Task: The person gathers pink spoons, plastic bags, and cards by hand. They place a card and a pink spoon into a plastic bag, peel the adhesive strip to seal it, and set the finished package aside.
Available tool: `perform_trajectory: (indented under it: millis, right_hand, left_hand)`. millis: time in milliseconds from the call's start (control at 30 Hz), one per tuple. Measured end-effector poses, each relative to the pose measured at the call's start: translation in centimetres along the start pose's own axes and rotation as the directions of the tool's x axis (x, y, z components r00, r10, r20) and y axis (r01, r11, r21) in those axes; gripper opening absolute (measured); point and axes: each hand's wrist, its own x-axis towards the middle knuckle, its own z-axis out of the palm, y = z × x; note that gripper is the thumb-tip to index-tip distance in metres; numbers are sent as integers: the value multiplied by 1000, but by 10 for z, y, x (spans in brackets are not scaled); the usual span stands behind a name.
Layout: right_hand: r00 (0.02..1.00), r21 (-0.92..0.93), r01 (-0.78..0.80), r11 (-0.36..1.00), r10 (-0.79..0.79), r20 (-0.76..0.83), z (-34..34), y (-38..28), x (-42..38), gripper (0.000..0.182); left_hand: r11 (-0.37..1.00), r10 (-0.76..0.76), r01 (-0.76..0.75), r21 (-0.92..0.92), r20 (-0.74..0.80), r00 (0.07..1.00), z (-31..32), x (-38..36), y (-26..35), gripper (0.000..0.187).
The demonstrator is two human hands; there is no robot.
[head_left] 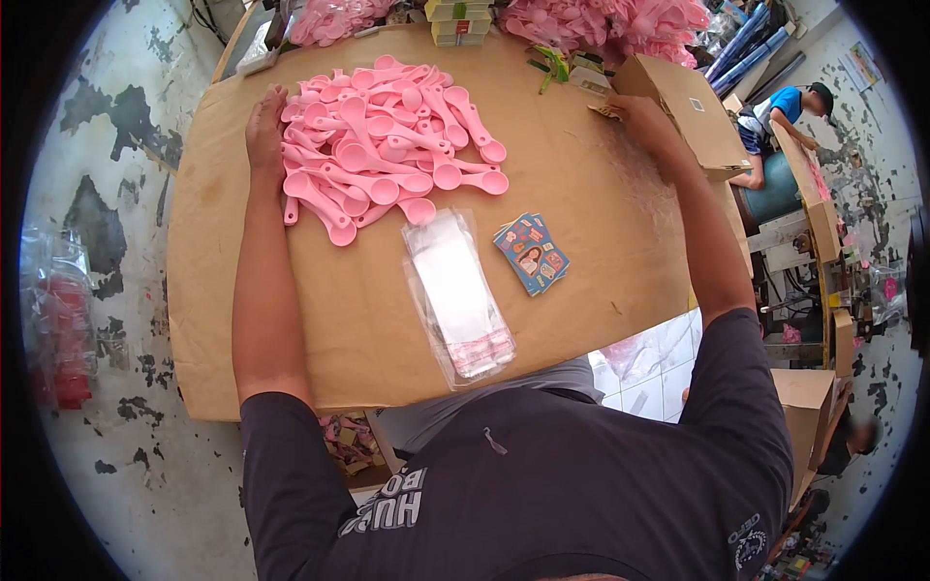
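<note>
A heap of pink plastic measuring spoons [373, 136] lies on the brown-covered table. My left hand [265, 134] rests against the heap's left edge, its fingers stretched out and holding nothing. Over at the right, beside a cardboard box, my right hand [641, 121] is closed on a small brown-yellow piece [605, 111], too small to name. Clear plastic bags [455, 290] form a stack in front of the spoons. To the right of the bags sits a small stack of printed cards [532, 256], slightly fanned.
A closed cardboard box [678, 107] stands at the table's right edge. Along the back are bags of pink items [605, 24], yellow trays [459, 21] and a green-yellow object [552, 68]. Another person [783, 111] works at the far right.
</note>
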Motion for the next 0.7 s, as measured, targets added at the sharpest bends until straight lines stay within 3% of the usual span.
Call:
perform_trajectory:
  millis: [67,133,267,367,433,567,633,667,700]
  right_hand:
    - [999,89,-6,996,2,47,-21,-11,-3,32]
    - [991,58,26,998,-18,-131,-32,-19,-3,35]
    - [986,-21,-75,997,71,-150,-16,-19,3,34]
    - [993,-35,55,998,-59,-99,13,0,8,34]
    - [982,139,177,974,-166,-87,16,-5,7,31]
    - [984,209,145,967,-163,74,-18,-24,-1,26]
    - [967,329,60,942,-137,216,-34,-24,1,22]
    - [967,328,61,943,-137,214,-33,-24,3,22]
    - [988,268,94,959,-122,89,-29,-21,6,23]
  left_hand:
    - [1000,-12,11,25,11,1000,-1,0,-1,65]
    - [1000,-6,6,6,5,1000,-1,2,-4,66]
    - [1000,3,-3,5,9,1000,-2,2,-2,66]
    - [1000,4,-5,25,20,1000,-4,3,-4,65]
    - [1000,17,-17,-8,6,1000,-5,4,-6,63]
    - [1000,14,-14,-4,9,1000,-4,4,-6,64]
    - [1000,-12,12,-8,14,1000,-3,2,-4,64]
    - [1000,-10,10,-9,14,1000,-2,1,-3,64]
    - [1000,-3,3,1,12,1000,-2,1,-3,64]
